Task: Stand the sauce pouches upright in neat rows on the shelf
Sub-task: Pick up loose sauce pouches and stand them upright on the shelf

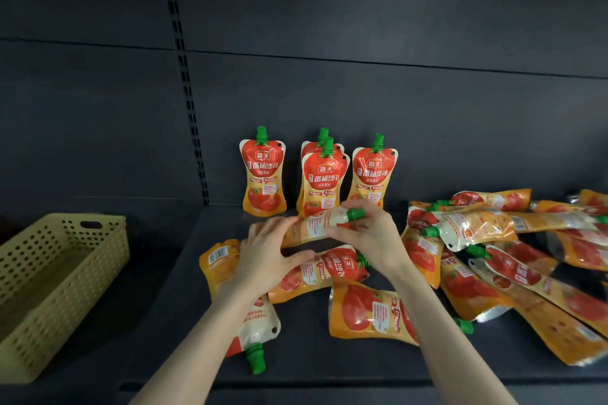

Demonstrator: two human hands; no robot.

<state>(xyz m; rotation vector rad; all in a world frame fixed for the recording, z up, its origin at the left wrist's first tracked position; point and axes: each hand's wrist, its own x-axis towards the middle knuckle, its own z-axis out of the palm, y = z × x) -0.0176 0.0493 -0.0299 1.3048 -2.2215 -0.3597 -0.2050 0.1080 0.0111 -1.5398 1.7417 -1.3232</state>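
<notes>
Sauce pouch (316,223) lies sideways above the dark shelf (184,322), its green cap to the right, with the left hand (266,253) closed on its base and the right hand (368,233) closed round its cap end. Just behind it four pouches (263,174) stand upright against the back wall. Beside it to the right lies a jumbled heap of pouches (510,253); far to its left sits a yellow basket (62,286).
</notes>
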